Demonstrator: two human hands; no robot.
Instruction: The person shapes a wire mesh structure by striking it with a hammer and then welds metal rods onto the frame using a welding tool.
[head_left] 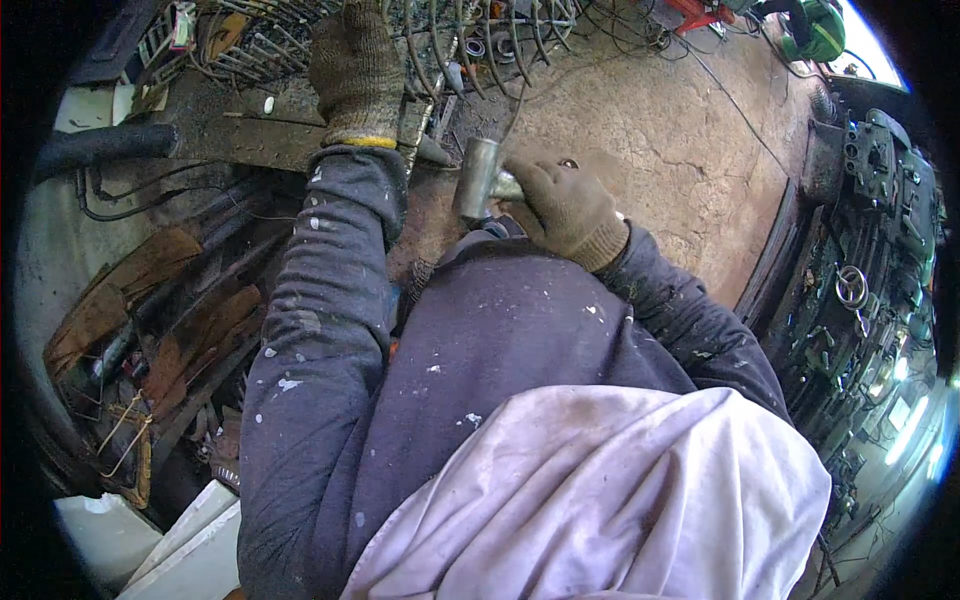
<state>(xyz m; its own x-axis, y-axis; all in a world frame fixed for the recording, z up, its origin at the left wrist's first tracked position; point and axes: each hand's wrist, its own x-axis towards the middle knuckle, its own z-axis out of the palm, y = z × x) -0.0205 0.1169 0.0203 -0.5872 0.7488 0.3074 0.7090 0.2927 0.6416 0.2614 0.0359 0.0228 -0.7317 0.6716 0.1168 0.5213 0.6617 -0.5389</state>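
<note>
My right hand (565,205), gloved, is wrapped around the handle of a hammer (480,178). The steel head sticks out just left of my fist, close in front of my chest. The handle is almost wholly buried in the glove, so I can't tell its length or material.

My left hand (352,65), also gloved, is stretched out ahead, closed down on a metal piece (415,125) that runs from under the glove toward the hammer head. I can't make out what the piece is; my palm hides its top end and my sleeve crowds its side. I can't tell if hammer and piece touch.

Beyond my left hand is a tangle of bent steel rods (470,40), cut off by the top edge. Under that hand is a dark, grimy bench edge (240,140). Left of my left arm is rusty scrap (150,320), too cluttered to sort. Right of my right hand is cracked concrete floor (660,130), then a dark machine (870,260) bent by the rim.
</note>
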